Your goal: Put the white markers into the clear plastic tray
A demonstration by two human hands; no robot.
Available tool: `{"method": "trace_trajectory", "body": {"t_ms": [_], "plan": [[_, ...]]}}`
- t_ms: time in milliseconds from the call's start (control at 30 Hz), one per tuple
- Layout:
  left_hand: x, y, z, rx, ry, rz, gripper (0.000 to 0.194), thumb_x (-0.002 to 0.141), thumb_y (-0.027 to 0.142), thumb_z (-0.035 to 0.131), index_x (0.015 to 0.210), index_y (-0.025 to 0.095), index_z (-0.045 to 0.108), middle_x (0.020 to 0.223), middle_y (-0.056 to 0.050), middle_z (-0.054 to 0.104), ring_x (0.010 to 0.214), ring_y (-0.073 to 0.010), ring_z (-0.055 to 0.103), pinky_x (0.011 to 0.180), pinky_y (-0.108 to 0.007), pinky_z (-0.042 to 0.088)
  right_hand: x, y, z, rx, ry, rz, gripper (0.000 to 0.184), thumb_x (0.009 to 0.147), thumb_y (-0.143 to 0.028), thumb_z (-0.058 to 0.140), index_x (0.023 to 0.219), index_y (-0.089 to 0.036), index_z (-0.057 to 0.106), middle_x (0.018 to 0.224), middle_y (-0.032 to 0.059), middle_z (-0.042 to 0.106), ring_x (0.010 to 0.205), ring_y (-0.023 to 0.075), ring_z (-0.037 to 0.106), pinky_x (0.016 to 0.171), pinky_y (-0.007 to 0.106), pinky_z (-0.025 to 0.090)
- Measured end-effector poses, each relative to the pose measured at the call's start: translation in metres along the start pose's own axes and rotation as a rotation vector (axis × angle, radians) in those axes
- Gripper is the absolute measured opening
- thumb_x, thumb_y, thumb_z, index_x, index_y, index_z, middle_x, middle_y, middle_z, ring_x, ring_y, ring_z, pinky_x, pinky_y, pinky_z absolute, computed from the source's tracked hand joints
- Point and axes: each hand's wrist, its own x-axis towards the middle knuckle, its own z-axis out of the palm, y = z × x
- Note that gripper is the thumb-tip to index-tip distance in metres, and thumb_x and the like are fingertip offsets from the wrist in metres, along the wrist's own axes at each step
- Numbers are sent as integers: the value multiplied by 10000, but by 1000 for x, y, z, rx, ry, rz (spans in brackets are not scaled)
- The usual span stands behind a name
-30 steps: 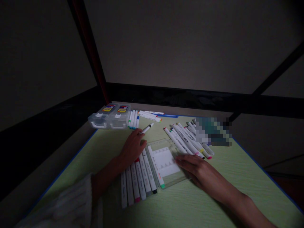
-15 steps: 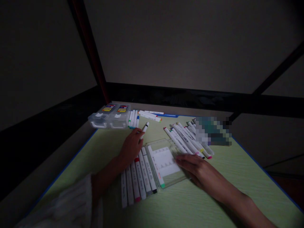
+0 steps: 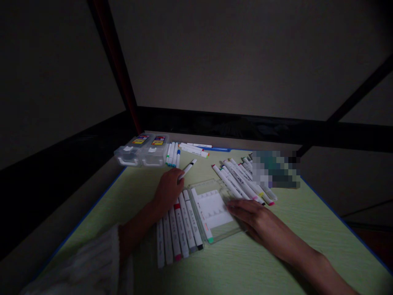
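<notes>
My left hand [image 3: 168,189] is closed on a white marker with a black cap [image 3: 188,168], whose tip points up and to the right. Just below that hand lies a row of several markers [image 3: 178,232] side by side. My right hand [image 3: 256,221] lies flat with fingers stretched out, on the right edge of a clear plastic marker case [image 3: 211,209]. One marker with a green end [image 3: 202,217] lies along the case's left side. A loose heap of markers [image 3: 242,182] sits just beyond my right hand.
Two clear plastic boxes [image 3: 141,152] with coloured labels stand at the far left of the pale green, blue-edged table [image 3: 276,262]. Beside them lie more markers [image 3: 173,155] and a few others [image 3: 195,148]. A blurred patch [image 3: 274,169] covers something at the far right. The room is dim.
The marker in my left hand has swung, its tip first tilting up, then back toward the right. My left hand shifted slightly toward me. The right hand has stayed in place.
</notes>
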Motion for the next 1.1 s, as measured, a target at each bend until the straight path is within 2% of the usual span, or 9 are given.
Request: {"method": "trace_trajectory", "body": {"t_ms": [367,667,1100], "plan": [[1,2,-3,-3,-32,-69,185,725,118,493,848,120,632,848,-76,648,753,-176,582,739,-303,452,1,0,0,19,-9,9,437,776,-40,450,1179,-184,538,1112,77,608,1010,220,570,863,389,498],[0,1,-4,-11,5,-30,147,769,175,482,779,123,619,787,-63,633,712,-167,562,689,-288,432,1,-1,-1,25,-3,13,450,769,-33,460,1181,-197,535,1110,72,610,1013,219,569,864,399,492],[-2,2,-3,-69,35,15,150,776,183,490,785,127,629,793,-60,645,719,-166,577,679,-286,437,1,-1,-2,5,-8,-7,446,773,-38,452,1182,-195,535,1094,77,616,993,220,578,851,398,499]]}}
